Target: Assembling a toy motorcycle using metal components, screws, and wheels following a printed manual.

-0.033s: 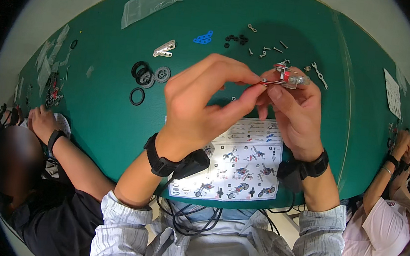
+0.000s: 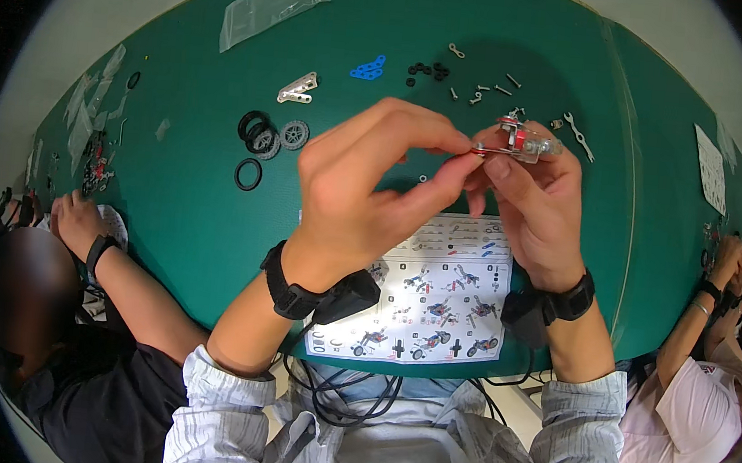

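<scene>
Above the printed instruction sheet (image 2: 445, 295), the left hand (image 2: 366, 191) pinches a thin metal pin; the right hand (image 2: 528, 205) grasps a small red-and-silver metal assembly (image 2: 520, 140).

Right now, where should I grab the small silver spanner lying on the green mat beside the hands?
Grip the small silver spanner at mid-shaft, coming from above with fingers across its width. It lies flat on the green mat, apart from the right hand, and its slim straight middle looks easiest to pinch.
</scene>
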Available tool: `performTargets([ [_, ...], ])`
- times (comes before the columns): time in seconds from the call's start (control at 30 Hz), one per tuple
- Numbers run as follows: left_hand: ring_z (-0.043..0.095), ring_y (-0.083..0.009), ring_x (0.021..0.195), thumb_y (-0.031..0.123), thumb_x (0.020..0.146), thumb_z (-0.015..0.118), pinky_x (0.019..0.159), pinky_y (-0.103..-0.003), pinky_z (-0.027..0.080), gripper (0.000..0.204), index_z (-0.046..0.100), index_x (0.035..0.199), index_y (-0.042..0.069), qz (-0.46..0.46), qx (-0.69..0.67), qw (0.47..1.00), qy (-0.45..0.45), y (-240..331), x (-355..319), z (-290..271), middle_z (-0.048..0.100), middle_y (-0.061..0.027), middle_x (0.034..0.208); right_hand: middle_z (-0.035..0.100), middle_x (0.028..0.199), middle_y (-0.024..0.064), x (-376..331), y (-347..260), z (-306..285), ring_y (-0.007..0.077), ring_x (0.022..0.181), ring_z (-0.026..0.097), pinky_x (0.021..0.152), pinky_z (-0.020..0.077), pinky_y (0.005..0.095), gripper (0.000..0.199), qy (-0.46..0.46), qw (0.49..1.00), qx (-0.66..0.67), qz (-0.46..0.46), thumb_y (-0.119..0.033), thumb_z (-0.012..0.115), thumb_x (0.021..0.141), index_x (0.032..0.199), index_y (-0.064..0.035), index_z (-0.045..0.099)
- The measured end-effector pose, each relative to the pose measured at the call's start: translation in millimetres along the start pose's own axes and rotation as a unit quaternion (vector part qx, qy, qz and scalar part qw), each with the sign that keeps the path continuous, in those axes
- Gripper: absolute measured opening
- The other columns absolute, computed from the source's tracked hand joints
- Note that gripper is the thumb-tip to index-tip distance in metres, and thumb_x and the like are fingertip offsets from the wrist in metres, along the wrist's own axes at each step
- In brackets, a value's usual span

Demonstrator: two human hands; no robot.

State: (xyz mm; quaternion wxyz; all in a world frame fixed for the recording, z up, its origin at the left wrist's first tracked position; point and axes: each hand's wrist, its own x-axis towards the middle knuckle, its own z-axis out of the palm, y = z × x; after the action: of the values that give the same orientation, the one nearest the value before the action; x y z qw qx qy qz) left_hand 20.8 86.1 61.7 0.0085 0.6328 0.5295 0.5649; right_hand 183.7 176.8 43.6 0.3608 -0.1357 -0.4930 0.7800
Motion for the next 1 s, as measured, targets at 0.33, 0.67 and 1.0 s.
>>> performTargets([
  [0.33,0.066,-0.0161,0.077,-0.002,0.075,0.078,0.059,-0.024,0.049,0.018,0.068,0.090,0.001,-0.025,-0.024,0.999,-0.018,0.7,-0.8,0.2,0.072,-0.0107,0.090,0.071,0.095,0.0092,-0.4,2.4,0.5,0.0138,0.074,0.065,0.056,0.0522,0.0254,0.022,0.017,1.000,-0.010,-0.021,-0.002,0.072,0.088,0.108,0.0019,0.067],
  [0.67,0.065,-0.0168,0.077,-0.002,0.076,0.077,0.060,-0.025,0.050,0.018,0.068,0.092,0.000,-0.038,-0.035,0.998,-0.022,2.9,-1.3,0.7,0.071,-0.0114,0.091,0.070,0.096,0.0083,0.0,0.9,-0.6,0.0132,0.075,0.065,0.057,0.0528,0.0247,0.021,0.018,0.999,-0.015,-0.031,0.001,0.074,0.086,0.106,0.0011,0.067],
  [1.0,0.064,-0.0134,0.074,-0.002,0.074,0.077,0.057,-0.023,0.049,0.020,0.066,0.091,0.001,-0.040,-0.047,0.996,-0.061,-0.1,0.1,-2.5,0.070,-0.0088,0.090,0.067,0.100,0.0086,1.3,-2.6,-7.6,0.0141,0.084,0.066,0.060,0.0554,0.0250,0.019,-0.013,0.995,-0.081,-0.059,0.004,0.074,0.084,0.101,0.0018,0.067],
])
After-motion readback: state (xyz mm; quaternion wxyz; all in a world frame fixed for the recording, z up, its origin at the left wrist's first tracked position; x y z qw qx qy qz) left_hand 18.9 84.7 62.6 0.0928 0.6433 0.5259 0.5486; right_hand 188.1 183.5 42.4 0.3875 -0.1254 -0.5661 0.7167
